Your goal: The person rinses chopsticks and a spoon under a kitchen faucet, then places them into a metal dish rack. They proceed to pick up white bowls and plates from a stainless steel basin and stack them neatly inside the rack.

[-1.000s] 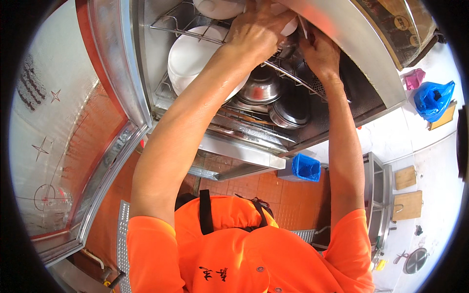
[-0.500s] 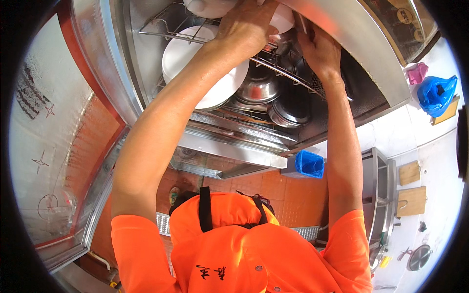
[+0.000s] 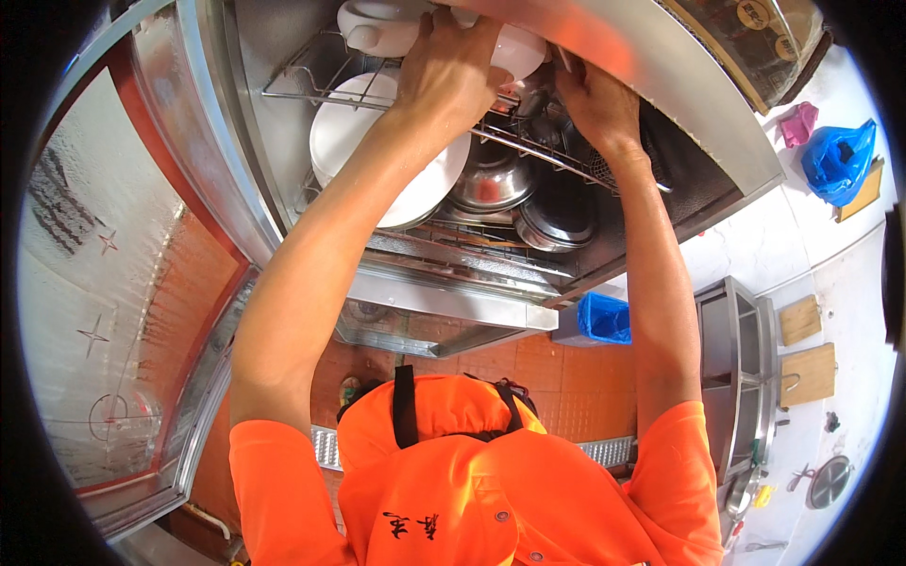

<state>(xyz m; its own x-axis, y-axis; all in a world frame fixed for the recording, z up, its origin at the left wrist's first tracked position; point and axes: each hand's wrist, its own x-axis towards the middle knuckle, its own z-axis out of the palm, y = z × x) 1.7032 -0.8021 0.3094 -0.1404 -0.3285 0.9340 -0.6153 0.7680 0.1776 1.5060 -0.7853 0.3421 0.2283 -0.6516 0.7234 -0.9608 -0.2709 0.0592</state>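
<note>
My left hand (image 3: pixel 451 64) reaches over the upper wire rack (image 3: pixel 349 98) of a metal cabinet, its fingers bent round the near side of a white bowl (image 3: pixel 517 51). Right of that bowl is my right hand (image 3: pixel 598 106), fingers curled; what they hold is partly hidden in shadow. Another white dish with a rounded knob (image 3: pixel 377 26) sits left of my left hand. Below the rack, large white plates (image 3: pixel 349 141) stand partly behind my left forearm. Steel bowls (image 3: pixel 493 185) and a dark-looking steel pan (image 3: pixel 557 222) rest beside them.
The cabinet's glass door (image 3: pixel 104 283) swings out at the left. At the right stand a blue-lined bin (image 3: pixel 602 319) and a grey metal shelf (image 3: pixel 731 377). A blue bag (image 3: pixel 838 165) hangs on the wall, with cutting boards (image 3: pixel 807 374) and a pan (image 3: pixel 830 481) lower down.
My view has shifted slightly. Both hands sit a little farther left in it, and more of the white bowl and the knobbed dish shows. Both hands remain at the upper rack.
</note>
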